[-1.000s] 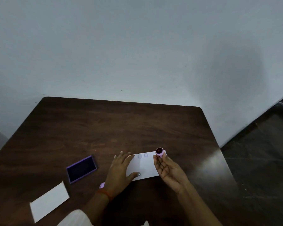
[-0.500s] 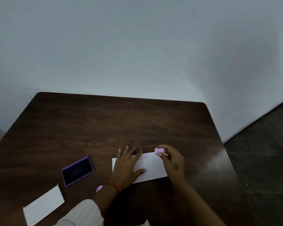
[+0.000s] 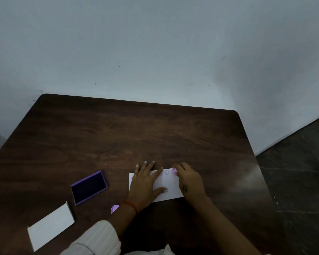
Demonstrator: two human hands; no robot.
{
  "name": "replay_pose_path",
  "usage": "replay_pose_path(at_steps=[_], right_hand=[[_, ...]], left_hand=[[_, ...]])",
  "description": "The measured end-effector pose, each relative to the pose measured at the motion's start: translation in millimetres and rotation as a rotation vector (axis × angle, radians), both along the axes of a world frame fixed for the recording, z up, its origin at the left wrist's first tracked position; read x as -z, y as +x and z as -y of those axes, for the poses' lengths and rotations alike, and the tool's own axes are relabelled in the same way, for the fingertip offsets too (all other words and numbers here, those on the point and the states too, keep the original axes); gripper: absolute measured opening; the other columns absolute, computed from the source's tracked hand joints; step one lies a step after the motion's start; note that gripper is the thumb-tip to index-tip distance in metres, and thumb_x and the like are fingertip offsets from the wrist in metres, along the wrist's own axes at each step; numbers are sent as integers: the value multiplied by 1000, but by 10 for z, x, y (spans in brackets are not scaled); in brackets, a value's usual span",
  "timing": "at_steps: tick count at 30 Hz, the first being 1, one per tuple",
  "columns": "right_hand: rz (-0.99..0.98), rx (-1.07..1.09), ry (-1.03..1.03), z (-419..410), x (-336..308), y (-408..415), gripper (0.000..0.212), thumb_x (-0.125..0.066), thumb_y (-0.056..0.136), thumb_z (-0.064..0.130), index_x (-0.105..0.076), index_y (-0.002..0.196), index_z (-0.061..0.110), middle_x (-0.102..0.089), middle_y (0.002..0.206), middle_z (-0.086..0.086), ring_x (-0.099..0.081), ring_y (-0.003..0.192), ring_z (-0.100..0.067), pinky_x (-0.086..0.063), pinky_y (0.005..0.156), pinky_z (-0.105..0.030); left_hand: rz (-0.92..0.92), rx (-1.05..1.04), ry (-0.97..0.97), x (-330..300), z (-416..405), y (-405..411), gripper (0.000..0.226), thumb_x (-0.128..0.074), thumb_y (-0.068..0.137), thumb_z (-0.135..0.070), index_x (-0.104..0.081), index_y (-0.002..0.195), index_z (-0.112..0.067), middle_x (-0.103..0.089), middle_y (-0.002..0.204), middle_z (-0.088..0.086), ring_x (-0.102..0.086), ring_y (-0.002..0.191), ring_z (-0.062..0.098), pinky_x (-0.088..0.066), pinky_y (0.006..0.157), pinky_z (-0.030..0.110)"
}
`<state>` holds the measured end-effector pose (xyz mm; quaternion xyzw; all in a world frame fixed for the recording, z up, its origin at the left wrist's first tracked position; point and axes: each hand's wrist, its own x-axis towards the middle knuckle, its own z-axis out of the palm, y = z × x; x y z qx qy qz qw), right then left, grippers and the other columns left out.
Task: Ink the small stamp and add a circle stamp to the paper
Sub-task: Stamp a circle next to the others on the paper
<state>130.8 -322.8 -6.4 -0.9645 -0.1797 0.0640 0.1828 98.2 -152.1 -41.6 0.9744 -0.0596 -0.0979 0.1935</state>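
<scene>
From the head camera, a smooth white rectangular paper (image 3: 170, 188) lies flat on the dark wood-grain desk (image 3: 118, 137). The left hand (image 3: 145, 183) presses it, fingers spread apart. At the paper's far right corner the right hand (image 3: 189, 178) pinches the small pink round stamp (image 3: 174, 170), beside a faint circle print (image 3: 166, 172). Left of the paper sits a purple-rimmed rectangular ink pad (image 3: 88, 187).

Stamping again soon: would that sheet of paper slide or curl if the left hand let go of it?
Probably slide: the paper looks thin and light on a smooth, glossy table. It lies flat where uncovered, so curling seems unlikely. The left hand lies spread on it while the right hand holds the stamp at its far edge.
</scene>
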Motion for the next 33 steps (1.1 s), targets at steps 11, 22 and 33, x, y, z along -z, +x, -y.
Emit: replay_pose_path(at_steps=[11, 22, 33], right_hand=[[-93, -39, -169, -68, -68, 110, 34, -58, 87, 18, -52, 120, 12, -54, 130, -8, -46, 120, -21, -41, 98, -31], [-88, -192, -252, -26, -69, 211, 38, -58, 86, 16, -51, 123, 9, -53, 132, -11, -44, 123, -24, -37, 102, -32], [-44, -277, -254, 39, 39, 267, 41, -61, 85, 16, -52, 124, 8, -55, 129, -14, -47, 120, -25, -41, 99, -34]], left_hand=[[16, -6, 3, -6, -3, -7, 73, -48, 80, -64, -30, 142, -31, -17, 158, 3, -6, 147, 23, 8, 118, 40], [10, -13, 5, 7, 7, -2, 73, -46, 79, -66, -29, 142, -33, -15, 159, 1, -5, 147, 21, 10, 118, 42], [16, -18, 11, 26, 8, 4, 74, -46, 77, -68, -28, 141, -35, -15, 159, 0, -4, 147, 19, 15, 115, 38]])
